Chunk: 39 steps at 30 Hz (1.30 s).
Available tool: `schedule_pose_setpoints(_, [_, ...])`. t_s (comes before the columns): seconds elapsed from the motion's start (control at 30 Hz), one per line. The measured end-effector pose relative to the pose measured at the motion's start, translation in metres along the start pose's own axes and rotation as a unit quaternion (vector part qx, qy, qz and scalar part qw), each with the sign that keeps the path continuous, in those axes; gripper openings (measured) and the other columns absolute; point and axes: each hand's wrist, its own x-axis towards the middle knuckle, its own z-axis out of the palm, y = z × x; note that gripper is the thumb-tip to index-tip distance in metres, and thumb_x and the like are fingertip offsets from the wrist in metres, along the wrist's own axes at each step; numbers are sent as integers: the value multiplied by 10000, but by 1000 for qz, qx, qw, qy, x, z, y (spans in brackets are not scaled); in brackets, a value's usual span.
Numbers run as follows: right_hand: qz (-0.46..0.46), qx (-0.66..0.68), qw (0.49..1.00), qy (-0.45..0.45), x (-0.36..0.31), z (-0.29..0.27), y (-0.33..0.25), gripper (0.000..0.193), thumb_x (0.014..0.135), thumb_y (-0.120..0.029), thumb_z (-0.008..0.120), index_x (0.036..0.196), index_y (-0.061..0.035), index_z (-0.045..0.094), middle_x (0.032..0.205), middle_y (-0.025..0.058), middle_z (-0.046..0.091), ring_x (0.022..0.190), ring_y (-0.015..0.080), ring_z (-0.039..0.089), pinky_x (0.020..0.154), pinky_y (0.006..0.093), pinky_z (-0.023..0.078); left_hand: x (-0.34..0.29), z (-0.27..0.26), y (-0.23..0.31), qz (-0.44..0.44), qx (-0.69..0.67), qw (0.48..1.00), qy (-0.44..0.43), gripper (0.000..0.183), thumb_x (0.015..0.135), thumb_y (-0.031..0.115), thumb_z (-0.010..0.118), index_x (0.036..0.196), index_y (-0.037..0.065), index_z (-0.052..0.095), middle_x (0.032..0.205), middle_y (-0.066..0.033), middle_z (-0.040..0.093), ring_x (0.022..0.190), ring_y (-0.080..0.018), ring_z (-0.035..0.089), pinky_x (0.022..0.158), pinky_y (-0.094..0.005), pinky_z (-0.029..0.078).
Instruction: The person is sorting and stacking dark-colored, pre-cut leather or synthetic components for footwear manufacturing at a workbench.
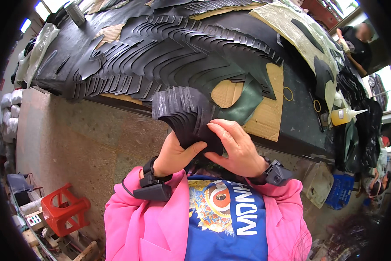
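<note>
Apparently limber, the fanned stack of black pieces point(182, 108) is held at the near edge of the worktop point(295, 126). The left hand point(176, 154) is clamped around the end farther from the worktop; the right hand point(237, 148) touches that end too, though whether it pinches I cannot tell. Thin, smooth layers may slip, so that gathered end seems the surest hold.

White lettering point(246, 209) on blue shirt point(226, 249)
</note>
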Motion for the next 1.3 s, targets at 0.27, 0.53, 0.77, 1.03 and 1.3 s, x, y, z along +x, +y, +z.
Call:
schedule_pose_setpoints(0.27, [61, 111, 992, 25, -4, 21, -2, 563, 655, -24, 650, 1182, 2, 454, 1107, 171, 487, 1010, 321, 501, 867, 372, 424, -9, -4, -5, 5, 46, 998, 39, 359, 786, -9, 622, 1119, 7, 491, 1008, -42, 562, 926, -118, 521, 818, -262, 430])
schedule_pose_setpoints(0.53, [16, 64, 995, 78, 13, 6, 12, 309, 620, 78, 541, 900, -34, 611, 801, 113, 583, 732, 279, 575, 640, 350, 483, -8, -6, 3, -13, 68, 996, 52, 256, 770, -23, 602, 1022, -5, 562, 965, -80, 600, 868, -151, 562, 784, -266, 444])
schedule_pose_setpoints(0.77, [177, 97, 979, 29, 32, -51, 45, 140, 793, -69, 579, 900, 22, 583, 796, 129, 592, 725, 240, 586, 675, 293, 453, -21, -52, 3, 106, 397, 880, -236, 363, 544, -29, 621, 900, 33, 594, 950, -126, 583, 868, -310, 581, 719, -360, 490])
schedule_pose_setpoints(1.03, [212, 180, 948, -154, 38, -14, 70, 201, 773, -137, 649, 861, 25, 570, 741, 122, 600, 680, 191, 572, 647, 282, 443, -5, -45, 11, 128, 430, 849, -280, 413, 522, -33, 605, 921, 74, 584, 1147, -115, 521, 924, -305, 576, 737, -354, 495])
schedule_pose_setpoints(1.3, [203, 144, 956, -154, 39, -10, 73, 195, 762, -139, 649, 853, 17, 576, 752, 139, 597, 703, 233, 582, 639, 303, 440, 0, -45, 6, 147, 418, 858, -261, 348, 558, -14, 619, 895, 71, 592, 1198, -125, 499, 758, -226, 620, 662, -322, 508])
